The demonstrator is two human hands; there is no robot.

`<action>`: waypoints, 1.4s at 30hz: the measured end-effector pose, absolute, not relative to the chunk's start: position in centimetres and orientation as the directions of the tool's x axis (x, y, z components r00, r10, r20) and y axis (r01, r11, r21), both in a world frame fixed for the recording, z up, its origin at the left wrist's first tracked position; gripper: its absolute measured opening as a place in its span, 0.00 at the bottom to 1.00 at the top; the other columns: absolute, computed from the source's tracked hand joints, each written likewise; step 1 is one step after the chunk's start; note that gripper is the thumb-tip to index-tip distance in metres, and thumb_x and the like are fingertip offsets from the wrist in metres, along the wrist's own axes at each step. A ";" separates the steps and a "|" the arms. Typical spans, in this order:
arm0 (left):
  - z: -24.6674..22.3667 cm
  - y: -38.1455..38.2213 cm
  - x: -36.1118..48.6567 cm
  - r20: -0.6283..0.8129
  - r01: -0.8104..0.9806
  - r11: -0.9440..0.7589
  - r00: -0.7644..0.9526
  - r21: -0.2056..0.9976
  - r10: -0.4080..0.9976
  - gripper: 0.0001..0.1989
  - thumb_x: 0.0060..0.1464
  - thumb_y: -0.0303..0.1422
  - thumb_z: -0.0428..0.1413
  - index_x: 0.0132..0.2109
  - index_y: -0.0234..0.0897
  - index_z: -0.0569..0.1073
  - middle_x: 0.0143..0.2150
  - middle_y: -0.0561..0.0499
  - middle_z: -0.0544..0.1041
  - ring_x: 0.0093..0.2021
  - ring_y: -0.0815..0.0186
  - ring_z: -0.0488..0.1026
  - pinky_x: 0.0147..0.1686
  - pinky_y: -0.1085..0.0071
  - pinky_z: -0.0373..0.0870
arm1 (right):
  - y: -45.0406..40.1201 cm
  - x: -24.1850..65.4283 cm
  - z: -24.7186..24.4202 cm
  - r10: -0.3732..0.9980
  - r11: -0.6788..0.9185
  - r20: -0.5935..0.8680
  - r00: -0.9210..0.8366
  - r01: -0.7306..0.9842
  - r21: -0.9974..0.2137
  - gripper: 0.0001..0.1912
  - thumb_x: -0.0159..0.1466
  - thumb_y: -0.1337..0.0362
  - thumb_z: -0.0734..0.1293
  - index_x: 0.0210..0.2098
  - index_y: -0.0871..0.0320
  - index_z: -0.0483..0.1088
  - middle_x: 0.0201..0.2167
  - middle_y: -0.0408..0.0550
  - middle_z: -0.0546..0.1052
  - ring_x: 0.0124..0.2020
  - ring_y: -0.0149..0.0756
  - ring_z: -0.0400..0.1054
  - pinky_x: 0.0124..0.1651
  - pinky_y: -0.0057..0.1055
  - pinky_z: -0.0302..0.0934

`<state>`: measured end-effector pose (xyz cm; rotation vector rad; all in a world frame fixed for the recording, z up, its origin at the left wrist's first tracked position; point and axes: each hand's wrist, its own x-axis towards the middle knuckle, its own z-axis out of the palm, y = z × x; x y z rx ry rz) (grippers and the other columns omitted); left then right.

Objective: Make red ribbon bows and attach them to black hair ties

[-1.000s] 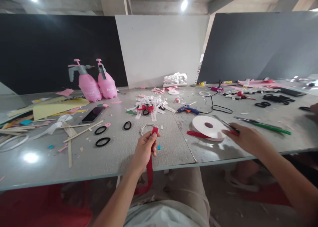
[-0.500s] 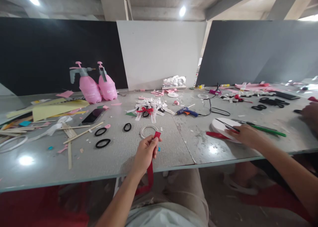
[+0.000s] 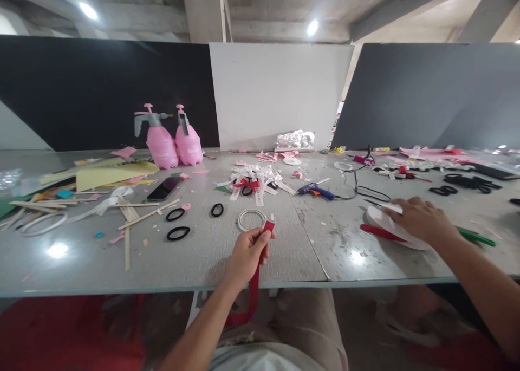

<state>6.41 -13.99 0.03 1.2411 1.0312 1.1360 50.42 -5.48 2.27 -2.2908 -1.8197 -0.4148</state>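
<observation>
At the near edge of the table [image 3: 288, 262], the head view shows your left hand [image 3: 247, 254] pinching a red ribbon [image 3: 254, 290], flat and satiny, its length curving toward your lap. Your right hand [image 3: 421, 219] covers part of a smooth, tilted white roll [image 3: 392, 226]; whether its fingers grip, I cannot tell. You seem to be managing both; next likely calls for a steadied roll
</observation>
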 end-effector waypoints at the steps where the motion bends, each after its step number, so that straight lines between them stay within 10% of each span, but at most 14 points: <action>1: 0.1 -13.9 6.5 0.020 -0.072 -0.008 0.164 0.997 0.986 0.22 0.56 0.49 0.53 0.39 0.32 0.75 0.20 0.56 0.67 0.17 0.75 0.60 0.19 0.77 0.58 | -5.8 49.1 2.9 0.914 -0.191 0.368 0.173 0.982 0.012 0.25 0.65 0.49 0.60 0.54 0.59 0.69 0.51 0.69 0.71 0.50 0.54 0.66 0.48 0.43 0.54; 7: 0.9 -13.5 7.2 0.004 -0.068 0.011 0.219 0.998 0.976 0.22 0.53 0.51 0.54 0.38 0.33 0.75 0.19 0.56 0.68 0.16 0.74 0.62 0.18 0.77 0.58 | -9.2 34.1 6.7 0.952 0.304 0.192 -0.238 0.797 -0.522 0.22 0.65 0.48 0.59 0.48 0.54 0.73 0.41 0.52 0.78 0.37 0.40 0.71 0.40 0.32 0.61; 12: 2.9 -11.2 7.2 0.093 0.025 -0.103 0.254 0.994 0.963 0.22 0.55 0.51 0.53 0.33 0.34 0.72 0.20 0.56 0.68 0.16 0.74 0.63 0.17 0.76 0.58 | -8.0 22.5 6.1 0.858 0.489 0.360 -0.367 0.364 -0.793 0.19 0.63 0.50 0.61 0.30 0.59 0.72 0.24 0.46 0.75 0.26 0.33 0.67 0.29 0.26 0.59; 19: 6.0 -4.0 5.2 -0.003 0.061 -0.022 0.370 0.998 0.929 0.22 0.51 0.50 0.58 0.39 0.32 0.73 0.21 0.58 0.64 0.15 0.76 0.60 0.15 0.77 0.57 | 0.7 20.7 6.6 0.893 0.439 0.449 0.022 0.176 -0.881 0.18 0.61 0.49 0.63 0.26 0.57 0.65 0.12 0.37 0.62 0.13 0.26 0.55 0.18 0.25 0.50; 33: 3.5 -0.3 5.3 0.078 0.086 -0.120 0.385 0.989 0.919 0.23 0.52 0.49 0.56 0.41 0.31 0.73 0.23 0.56 0.68 0.15 0.76 0.62 0.15 0.78 0.57 | 1.6 20.9 3.3 0.891 0.454 0.439 -0.120 0.207 -0.866 0.19 0.58 0.49 0.64 0.23 0.59 0.67 0.18 0.41 0.69 0.17 0.25 0.55 0.20 0.24 0.50; 42: 3.1 0.1 3.2 -0.008 -0.025 0.021 0.461 0.999 0.887 0.22 0.50 0.50 0.59 0.38 0.32 0.72 0.24 0.56 0.67 0.16 0.76 0.62 0.17 0.76 0.60 | 4.0 25.2 2.9 0.814 0.354 0.433 0.387 0.260 -0.899 0.16 0.60 0.52 0.61 0.25 0.58 0.66 0.12 0.36 0.57 0.18 0.28 0.53 0.22 0.26 0.49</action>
